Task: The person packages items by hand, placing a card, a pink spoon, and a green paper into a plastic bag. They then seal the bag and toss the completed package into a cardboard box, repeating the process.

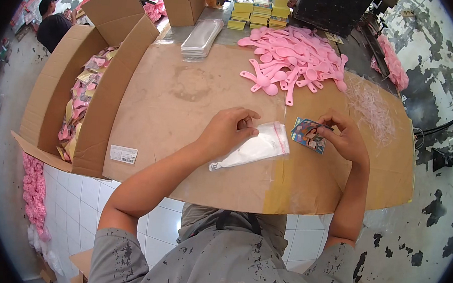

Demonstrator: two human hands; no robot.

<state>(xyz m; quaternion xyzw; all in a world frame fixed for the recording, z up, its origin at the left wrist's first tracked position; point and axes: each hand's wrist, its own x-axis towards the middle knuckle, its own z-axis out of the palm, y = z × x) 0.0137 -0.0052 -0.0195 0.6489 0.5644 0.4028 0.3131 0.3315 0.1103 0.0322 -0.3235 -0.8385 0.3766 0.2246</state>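
Note:
My right hand (348,140) pinches picture cards (310,136) between thumb and fingers; the small stack is fanned slightly just above or on the cardboard-covered table. My left hand (231,130) lies over the upper left part of a pile of clear plastic bags (258,148). Its fingers are loosely curled, the thumb stands a little apart from the index finger, and nothing shows between them. A pink strip runs along the right end of the bags. Beyond both hands spreads a heap of pink plastic spoons (297,56).
An open cardboard box (96,110) of packed pink items stands at the left. Clear bags (201,38) and stacked cards (261,8) lie at the back. Thin clear plastic strips (372,110) lie at right, a white label (123,154) near the box. Another person (53,27) is far left.

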